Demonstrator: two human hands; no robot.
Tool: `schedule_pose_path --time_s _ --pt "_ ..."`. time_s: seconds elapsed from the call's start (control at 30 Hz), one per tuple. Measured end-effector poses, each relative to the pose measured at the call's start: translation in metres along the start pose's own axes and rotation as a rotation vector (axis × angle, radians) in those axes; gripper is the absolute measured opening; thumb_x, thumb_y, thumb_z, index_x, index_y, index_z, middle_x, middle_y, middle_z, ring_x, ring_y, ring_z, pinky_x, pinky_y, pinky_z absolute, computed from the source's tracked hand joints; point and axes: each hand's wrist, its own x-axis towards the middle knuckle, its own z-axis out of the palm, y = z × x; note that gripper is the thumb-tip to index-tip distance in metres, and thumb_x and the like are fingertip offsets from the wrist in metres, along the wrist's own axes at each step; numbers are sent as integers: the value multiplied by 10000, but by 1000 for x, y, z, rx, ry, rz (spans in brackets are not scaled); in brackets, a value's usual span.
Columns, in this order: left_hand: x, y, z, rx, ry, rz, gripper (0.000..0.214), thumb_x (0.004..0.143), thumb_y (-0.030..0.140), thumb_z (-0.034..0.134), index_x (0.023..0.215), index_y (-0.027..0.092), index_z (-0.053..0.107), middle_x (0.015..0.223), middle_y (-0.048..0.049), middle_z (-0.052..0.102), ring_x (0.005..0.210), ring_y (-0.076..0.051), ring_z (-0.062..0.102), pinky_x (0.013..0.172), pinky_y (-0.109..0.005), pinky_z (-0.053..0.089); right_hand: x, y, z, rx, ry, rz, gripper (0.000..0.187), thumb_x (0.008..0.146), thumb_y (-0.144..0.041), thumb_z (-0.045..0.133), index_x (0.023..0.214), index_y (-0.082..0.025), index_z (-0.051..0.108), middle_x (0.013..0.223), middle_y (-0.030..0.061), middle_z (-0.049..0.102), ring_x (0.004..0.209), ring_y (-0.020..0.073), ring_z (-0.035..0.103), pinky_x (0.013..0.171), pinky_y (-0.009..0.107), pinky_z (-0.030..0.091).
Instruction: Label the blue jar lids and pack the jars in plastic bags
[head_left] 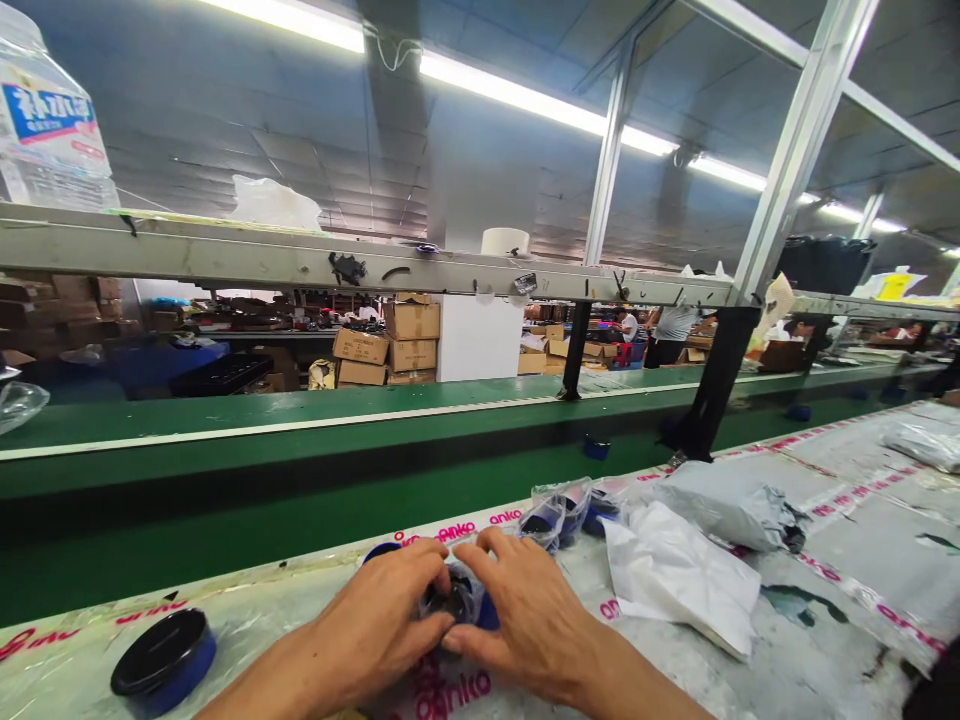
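My left hand [379, 625] and my right hand [525, 615] meet at the near edge of the worktable, fingers curled together around a small black and blue round item in a clear plastic bag [457, 600]. Most of that item is hidden between my fingers. A similar round black-topped, blue-sided item [163, 660] lies unbagged on the table to the left of my left hand. Just beyond my right hand lie bagged dark items [562, 512] in clear plastic.
White and grey plastic bags [679, 575] lie to the right on the plastic-covered table [855, 560]. A green conveyor belt [300, 430] runs across behind it under a metal shelf rail [300, 262]. Cardboard boxes [390, 355] and people [671, 330] are far behind.
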Motion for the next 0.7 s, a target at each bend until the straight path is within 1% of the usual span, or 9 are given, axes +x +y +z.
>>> schedule_pose_path --time_s 0.07,0.13,0.2,0.27,0.37,0.43,0.53,0.6,0.7 --pt "1 -4 0 -4 -22 5 113 808 162 567 864 219 646 989 -19 707 902 -198 642 787 -285 446 7 0 9 -21 -17 -18 429 866 -557 669 1175 -269 590 1128 49 615 971 257 608 811 367 454" --pt "5 -9 3 39 -5 -6 152 833 166 520 848 222 661 933 -23 717 876 -202 645 773 -289 445 13 1 16 -56 -34 -24 384 893 -558 630 1104 -237 617 1068 50 638 927 244 629 772 343 461" --pt "9 -14 8 81 24 3 180 865 216 495 843 232 673 901 -26 722 852 -214 647 742 -292 446 19 5 18 -68 -66 -34 437 891 -622 597 1056 -219 639 1008 53 670 890 239 649 748 328 465" --pt "13 -18 12 88 54 22 201 876 252 484 823 245 678 868 -20 721 818 -217 648 708 -286 447 25 9 16 -36 -114 -33 524 857 -705 579 1046 -221 655 983 55 705 882 246 671 739 321 469" --pt "17 -24 13 5 76 22 213 889 311 475 822 259 670 830 1 716 770 -207 652 687 -272 458 36 13 10 42 -133 16 677 791 -779 585 1177 -225 629 1006 70 746 912 286 700 719 327 478" --pt "18 -26 11 -90 82 2 225 898 356 467 825 259 656 825 13 713 757 -196 655 693 -262 471 43 13 7 53 -167 13 691 789 -785 571 1181 -220 639 983 78 762 900 310 712 685 332 475" --pt "17 -28 10 -191 118 -35 238 880 394 474 811 252 652 806 12 711 741 -195 655 684 -259 485 51 12 7 36 -249 -10 595 821 -761 539 1015 -225 706 888 73 770 835 311 720 629 325 453" --pt "16 -29 11 -230 145 -46 243 860 399 480 796 241 654 794 0 712 734 -203 657 674 -265 492 53 12 7 55 -241 -10 515 859 -705 540 1029 -251 717 889 54 776 848 291 720 627 311 443" --pt "15 -29 14 -285 168 -56 238 844 391 495 769 230 654 764 -9 710 719 -204 658 662 -262 502 50 10 7 51 -212 -31 351 924 -554 550 1063 -279 717 898 28 780 862 254 718 650 295 437"
